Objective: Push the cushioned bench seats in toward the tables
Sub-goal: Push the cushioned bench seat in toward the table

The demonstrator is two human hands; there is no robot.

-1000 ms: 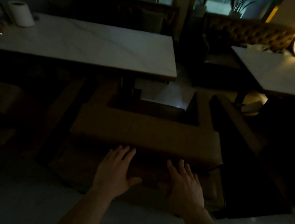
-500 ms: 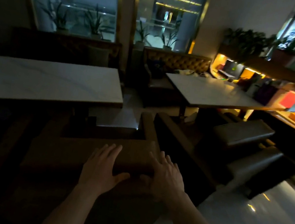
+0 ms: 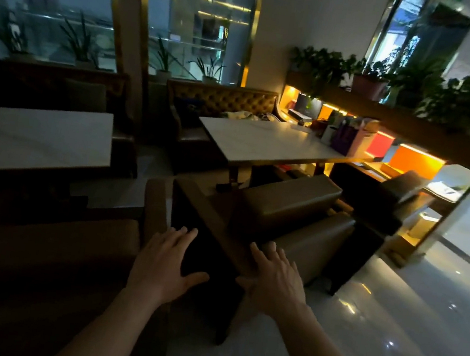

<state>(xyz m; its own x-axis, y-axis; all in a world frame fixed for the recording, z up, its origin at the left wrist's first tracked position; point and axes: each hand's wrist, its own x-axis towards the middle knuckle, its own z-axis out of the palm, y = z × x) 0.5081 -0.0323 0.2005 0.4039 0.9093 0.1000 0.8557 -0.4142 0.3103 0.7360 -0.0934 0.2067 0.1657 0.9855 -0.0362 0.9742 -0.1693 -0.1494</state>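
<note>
- Head view, dim room. Landmark: right table (image 3: pixel 266 143), pale top, lit from the shelf behind it.
- Right bench (image 3: pixel 289 215): cushioned seat on the near side of the right table, angled to it, far end close to the table edge, near end well out into the aisle. Judged not pushed in yet.
- Left bench (image 3: pixel 46 245): well left of the right table, close under the left table (image 3: pixel 34 137). Looks about home, though the light is too poor to be sure.
- Left hand (image 3: pixel 162 264): nearer than the right table, fingers spread wide, palm down, holding nothing. It sits over the dark gap between the two benches; contact with either cannot be judged.
- Right hand (image 3: pixel 273 282): just right of the left hand, at the near corner of the right bench. Fingers spread wide, empty. Touching or hovering: cannot tell.
- Flat open palms suit a shove rather than a grip; both hands low and side by side would spread the load across the bench end.
- Judgement: person is lining up on the right bench. Push should run toward the right table and square the seat to its edge.
- Risk: glossy floor (image 3: pixel 386 335); the bench may skate or pivot if pushed off-centre.
</note>
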